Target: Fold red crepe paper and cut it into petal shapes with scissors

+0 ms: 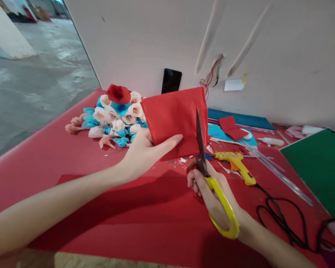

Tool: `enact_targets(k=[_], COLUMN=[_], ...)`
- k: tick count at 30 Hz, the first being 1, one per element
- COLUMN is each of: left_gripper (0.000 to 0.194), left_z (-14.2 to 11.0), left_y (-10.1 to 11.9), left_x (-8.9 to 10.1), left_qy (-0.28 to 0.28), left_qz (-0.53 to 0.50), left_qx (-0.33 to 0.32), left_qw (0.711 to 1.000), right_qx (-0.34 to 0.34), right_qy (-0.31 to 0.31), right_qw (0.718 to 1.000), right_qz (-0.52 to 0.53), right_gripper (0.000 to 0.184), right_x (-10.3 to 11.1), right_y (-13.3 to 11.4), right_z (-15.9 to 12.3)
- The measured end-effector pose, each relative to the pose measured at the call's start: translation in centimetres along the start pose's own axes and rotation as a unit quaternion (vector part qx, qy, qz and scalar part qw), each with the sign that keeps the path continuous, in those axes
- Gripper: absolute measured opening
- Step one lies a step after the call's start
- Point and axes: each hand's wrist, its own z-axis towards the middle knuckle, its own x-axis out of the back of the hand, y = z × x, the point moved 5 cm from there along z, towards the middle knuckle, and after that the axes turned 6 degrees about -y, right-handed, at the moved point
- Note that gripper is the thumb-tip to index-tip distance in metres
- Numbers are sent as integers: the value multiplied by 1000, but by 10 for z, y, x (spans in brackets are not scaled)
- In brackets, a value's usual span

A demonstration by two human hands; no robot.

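So your left hand (141, 154) is pinching that folded red paper (173, 119), thumb on the front face, rest of the fingers behind it. Your right hand (212, 190) is wrapped round the yellow-handled scissors (223, 212), blades pointing up, right at the paper's right-hand part. The paper sits up and right of your left hand, above your right one.

Just beyond your left hand there's a pile of paper flowers (115, 115), white, blue and pink with a big red one on top, and your fingertips are right by its edge. Past the paper, a black phone (171, 80) leans on the wall (145, 41), its lower end hidden by the sheet.

Right of your right hand you've got a yellow glue gun (237, 165), nozzle near the scissors, black cord (290, 238) looping beside your forearm. Further right, a green board (321, 167). Little scraps (182, 160) lie under the paper.
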Motion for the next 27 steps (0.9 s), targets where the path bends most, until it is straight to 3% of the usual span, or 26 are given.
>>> enact_targets(k=[6, 14, 22, 27], left_gripper=[19, 21, 17, 20], left_z=[-1, 0, -3, -3], left_y=[2, 0, -3, -7], left_x=[-1, 2, -4, -3], left_qy=[-12, 3, -59, -43], left_qz=[-3, -5, -19, 16], left_qx=[6, 20, 47, 39], left_qw=[1000, 1000, 997, 998], right_qx=[-4, -52, -39, -22], right_qy=[9, -6, -19, 5], right_qw=[1000, 992, 995, 999], right_qz=[-13, 113, 89, 39], right_gripper=[20, 19, 14, 21], right_x=[1, -9, -7, -3], right_y=[1, 1, 14, 17], right_z=[-2, -5, -6, -4])
